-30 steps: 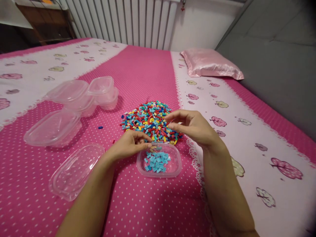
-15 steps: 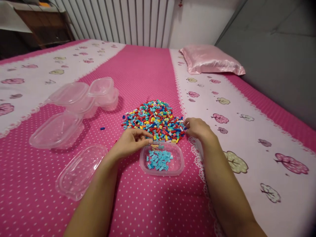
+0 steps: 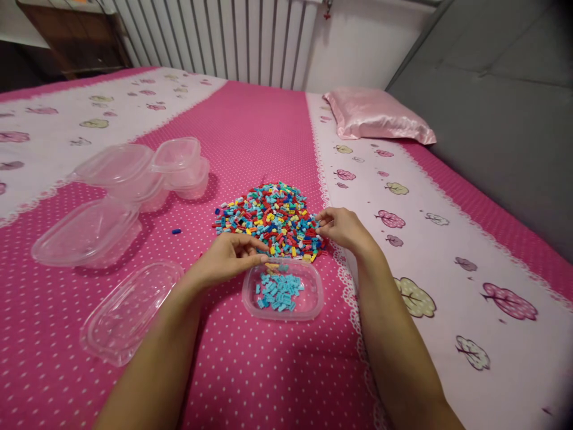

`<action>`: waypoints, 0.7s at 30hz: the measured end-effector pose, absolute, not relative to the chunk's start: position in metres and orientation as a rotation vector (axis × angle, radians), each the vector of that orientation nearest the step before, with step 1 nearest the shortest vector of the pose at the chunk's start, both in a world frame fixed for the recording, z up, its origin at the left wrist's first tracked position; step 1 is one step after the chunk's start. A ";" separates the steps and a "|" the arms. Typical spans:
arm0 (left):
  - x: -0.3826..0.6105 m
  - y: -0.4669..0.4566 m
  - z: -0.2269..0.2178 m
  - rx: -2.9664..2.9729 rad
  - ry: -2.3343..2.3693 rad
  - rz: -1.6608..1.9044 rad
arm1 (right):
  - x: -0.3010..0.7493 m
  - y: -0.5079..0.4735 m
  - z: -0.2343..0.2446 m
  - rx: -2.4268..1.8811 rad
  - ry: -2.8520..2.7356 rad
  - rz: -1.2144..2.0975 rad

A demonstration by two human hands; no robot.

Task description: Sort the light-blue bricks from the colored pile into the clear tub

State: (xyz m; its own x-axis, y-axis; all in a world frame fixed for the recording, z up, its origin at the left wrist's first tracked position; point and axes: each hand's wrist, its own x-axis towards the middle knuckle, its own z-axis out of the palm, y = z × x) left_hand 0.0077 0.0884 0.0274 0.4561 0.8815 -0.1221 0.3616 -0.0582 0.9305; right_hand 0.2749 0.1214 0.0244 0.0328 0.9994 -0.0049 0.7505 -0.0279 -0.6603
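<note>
A heap of small coloured building bricks [image 3: 273, 218] lies on the bedspread. Just in front of it stands a clear plastic container [image 3: 311, 301] with light-blue bricks [image 3: 280, 292] in it. My left hand [image 3: 230, 257] is at the container's back left rim, beside the heap's near edge. Its thumb and fingers are bent toward each other; whether they hold a brick or touch the rim is too small to tell. My right hand [image 3: 340, 227] reaches to the heap's right edge, fingers curled together at the bricks. What is between its fingertips is hidden.
A clear lid [image 3: 129, 310] lies left of my left forearm. Several clear containers [image 3: 89, 233] are grouped farther left, some stacked. One stray blue brick [image 3: 176, 231] lies between them and the heap. A pink pillow [image 3: 378, 113] rests at the back right by the grey headboard [image 3: 492, 119].
My right hand has moved left, from beside the heap to the bricks at its right edge. My left hand stays by the container rim. The whole view has shifted slightly.
</note>
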 end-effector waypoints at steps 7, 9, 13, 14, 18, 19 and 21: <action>0.009 0.084 0.031 1.673 1.050 0.520 | 0.269 0.120 0.028 -1.676 -1.699 0.721; 0.009 0.085 0.030 1.679 1.047 0.511 | 0.268 0.121 0.027 -1.645 -1.718 0.718; 0.008 0.086 0.030 1.697 1.041 0.504 | 0.268 0.123 0.024 -1.599 -1.725 0.746; 0.008 0.086 0.030 1.702 1.040 0.505 | 0.268 0.123 0.023 -1.582 -1.721 0.749; 0.008 0.086 0.030 1.718 1.033 0.499 | 0.270 0.126 0.019 -1.499 -1.705 0.753; 0.008 0.086 0.030 1.719 1.036 0.496 | 0.270 0.126 0.018 -1.496 -1.696 0.760; 0.007 0.086 0.029 1.713 1.040 0.494 | 0.271 0.127 0.017 -1.519 -1.670 0.773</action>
